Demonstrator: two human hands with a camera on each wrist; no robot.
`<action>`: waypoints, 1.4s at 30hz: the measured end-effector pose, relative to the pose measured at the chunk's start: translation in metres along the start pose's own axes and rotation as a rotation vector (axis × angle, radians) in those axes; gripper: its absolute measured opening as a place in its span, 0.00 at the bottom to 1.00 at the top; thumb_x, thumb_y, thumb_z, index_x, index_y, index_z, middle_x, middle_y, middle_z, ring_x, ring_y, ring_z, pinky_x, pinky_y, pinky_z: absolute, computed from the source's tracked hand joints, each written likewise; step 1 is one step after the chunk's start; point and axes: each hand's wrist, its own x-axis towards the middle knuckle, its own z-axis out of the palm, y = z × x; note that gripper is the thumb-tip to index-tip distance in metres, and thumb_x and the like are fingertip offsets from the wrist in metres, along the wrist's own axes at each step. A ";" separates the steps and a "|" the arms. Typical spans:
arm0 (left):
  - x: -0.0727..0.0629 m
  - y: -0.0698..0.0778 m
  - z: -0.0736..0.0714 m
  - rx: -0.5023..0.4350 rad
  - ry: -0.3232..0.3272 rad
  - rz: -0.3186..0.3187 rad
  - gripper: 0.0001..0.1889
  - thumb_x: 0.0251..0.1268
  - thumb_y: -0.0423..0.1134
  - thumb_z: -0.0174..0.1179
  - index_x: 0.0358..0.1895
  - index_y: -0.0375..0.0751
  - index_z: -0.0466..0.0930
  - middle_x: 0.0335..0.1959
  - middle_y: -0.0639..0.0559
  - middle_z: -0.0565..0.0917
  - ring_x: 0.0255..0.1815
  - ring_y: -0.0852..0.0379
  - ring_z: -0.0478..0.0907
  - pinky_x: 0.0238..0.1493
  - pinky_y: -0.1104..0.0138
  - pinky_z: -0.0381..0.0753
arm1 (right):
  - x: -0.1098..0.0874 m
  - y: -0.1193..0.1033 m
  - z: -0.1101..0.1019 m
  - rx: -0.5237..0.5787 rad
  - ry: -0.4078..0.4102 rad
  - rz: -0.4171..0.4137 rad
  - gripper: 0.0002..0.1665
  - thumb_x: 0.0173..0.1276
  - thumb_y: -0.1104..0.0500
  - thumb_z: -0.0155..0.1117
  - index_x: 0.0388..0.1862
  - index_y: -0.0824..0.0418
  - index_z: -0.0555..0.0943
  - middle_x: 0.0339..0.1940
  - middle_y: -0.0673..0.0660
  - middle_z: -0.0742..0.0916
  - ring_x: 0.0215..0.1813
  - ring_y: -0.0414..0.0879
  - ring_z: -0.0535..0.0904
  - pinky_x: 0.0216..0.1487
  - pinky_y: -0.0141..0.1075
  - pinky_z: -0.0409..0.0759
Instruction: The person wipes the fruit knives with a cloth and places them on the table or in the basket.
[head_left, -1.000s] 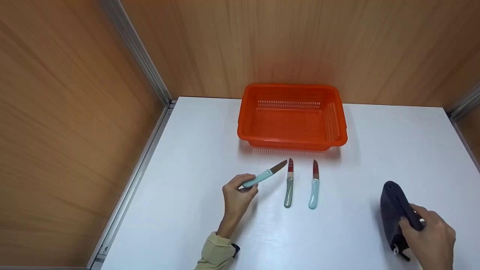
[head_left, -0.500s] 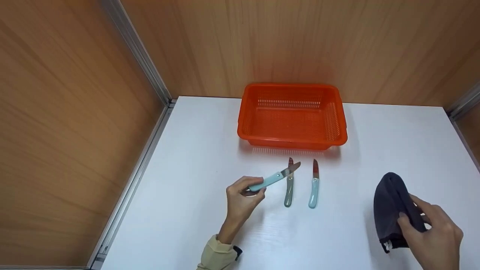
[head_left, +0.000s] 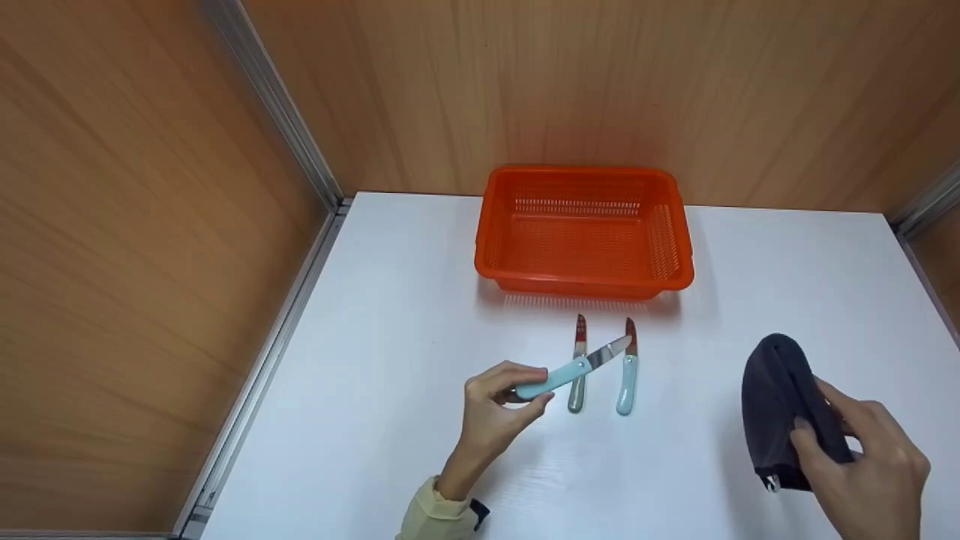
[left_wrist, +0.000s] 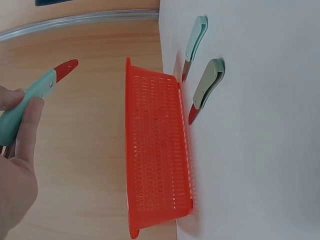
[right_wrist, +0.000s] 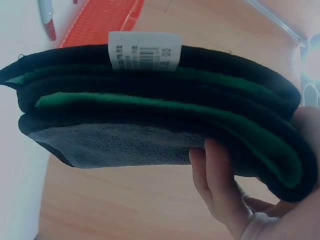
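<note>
My left hand [head_left: 495, 412] pinches a light-blue-handled folding knife [head_left: 564, 375] between thumb and fingers, its blade pointing up and right above the table. Seen from the left wrist, that knife [left_wrist: 31, 102] has a reddish blade. Below it lie a green-handled knife [head_left: 577, 396] and a second light-blue-handled knife [head_left: 628, 386], both flat with blades out towards the back. At the right my right hand [head_left: 870, 450] grips a folded dark cloth [head_left: 772, 420]. The right wrist view shows the cloth [right_wrist: 125, 145] in layers, grey and green with black edging and a white label [right_wrist: 145, 51].
An orange perforated basket [head_left: 585, 288] stands at the back of the white table [head_left: 360, 337], just behind the lying knives. Wooden panels [head_left: 585, 90] rise behind and at the left, with a metal rail [head_left: 262, 375] along the left edge.
My left hand has carried its knife to the right and slightly nearer, across the lying knives. In my right hand, the cloth has turned to show more of its side and shifted slightly left and back.
</note>
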 end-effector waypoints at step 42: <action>-0.001 0.015 0.021 -0.344 -0.137 -0.017 0.14 0.48 0.19 0.67 0.42 0.21 0.80 0.39 0.34 0.84 0.38 0.50 0.84 0.28 0.57 0.84 | -0.008 -0.066 0.017 -0.009 -0.128 -0.388 0.34 0.38 0.71 0.63 0.51 0.57 0.84 0.30 0.57 0.77 0.26 0.41 0.67 0.17 0.24 0.67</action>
